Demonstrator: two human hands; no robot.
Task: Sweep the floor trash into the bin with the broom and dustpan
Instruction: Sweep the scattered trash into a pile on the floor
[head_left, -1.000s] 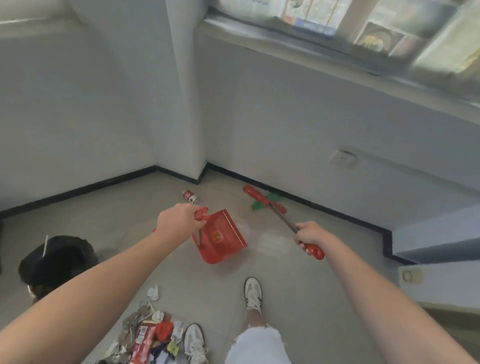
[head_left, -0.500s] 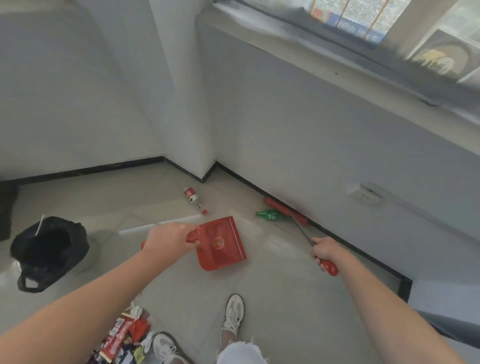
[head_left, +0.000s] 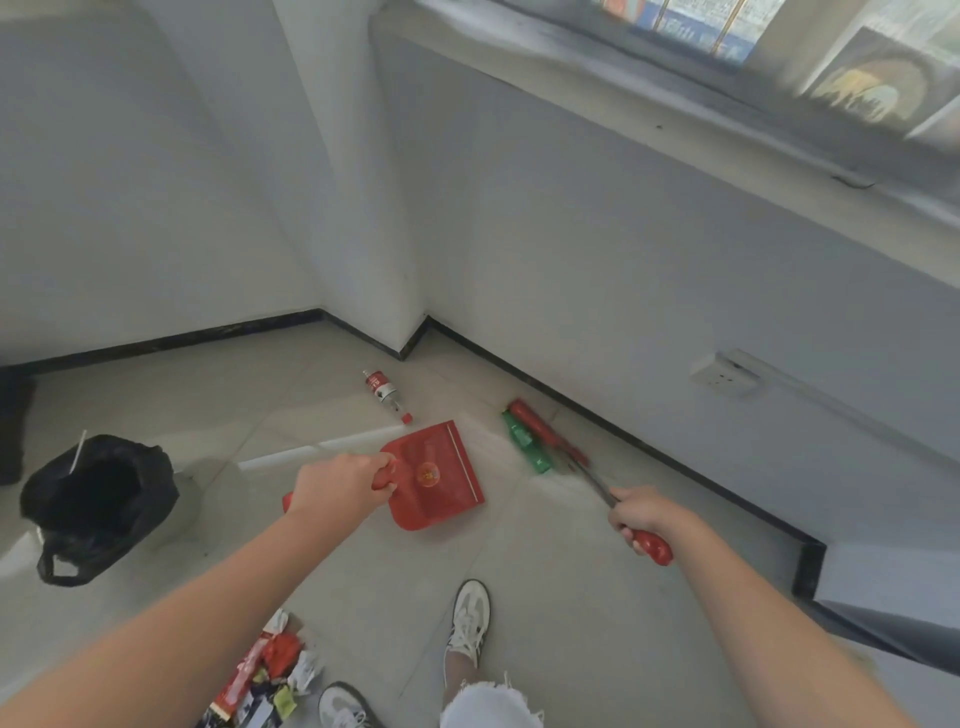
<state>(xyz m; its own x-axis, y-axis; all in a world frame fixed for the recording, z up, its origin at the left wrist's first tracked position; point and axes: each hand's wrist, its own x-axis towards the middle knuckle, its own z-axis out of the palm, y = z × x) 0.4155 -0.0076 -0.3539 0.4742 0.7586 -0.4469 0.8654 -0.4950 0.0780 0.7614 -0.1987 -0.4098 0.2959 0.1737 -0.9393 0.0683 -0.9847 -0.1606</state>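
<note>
We see the left grip (head_left: 337, 491) covering most of the dustpan (head_left: 441, 478) handle, and the trash pile (head_left: 270, 680) is cut off by the bottom edge. We cannot read the red bottle (head_left: 382, 389) label, nor make out the broom (head_left: 540, 431) bristles beside the green bottle (head_left: 527, 449).

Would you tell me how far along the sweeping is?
Early on. Done: little to show; the dustpan looks empty, and only a white stick pokes from the bin. In hand: the left hand grips the dustpan handle, the right hand grips the broom, whose head lies against the green bottle. Left: that bottle, the clear bottle, the white tube and the wrapper pile are all on the floor.
</note>
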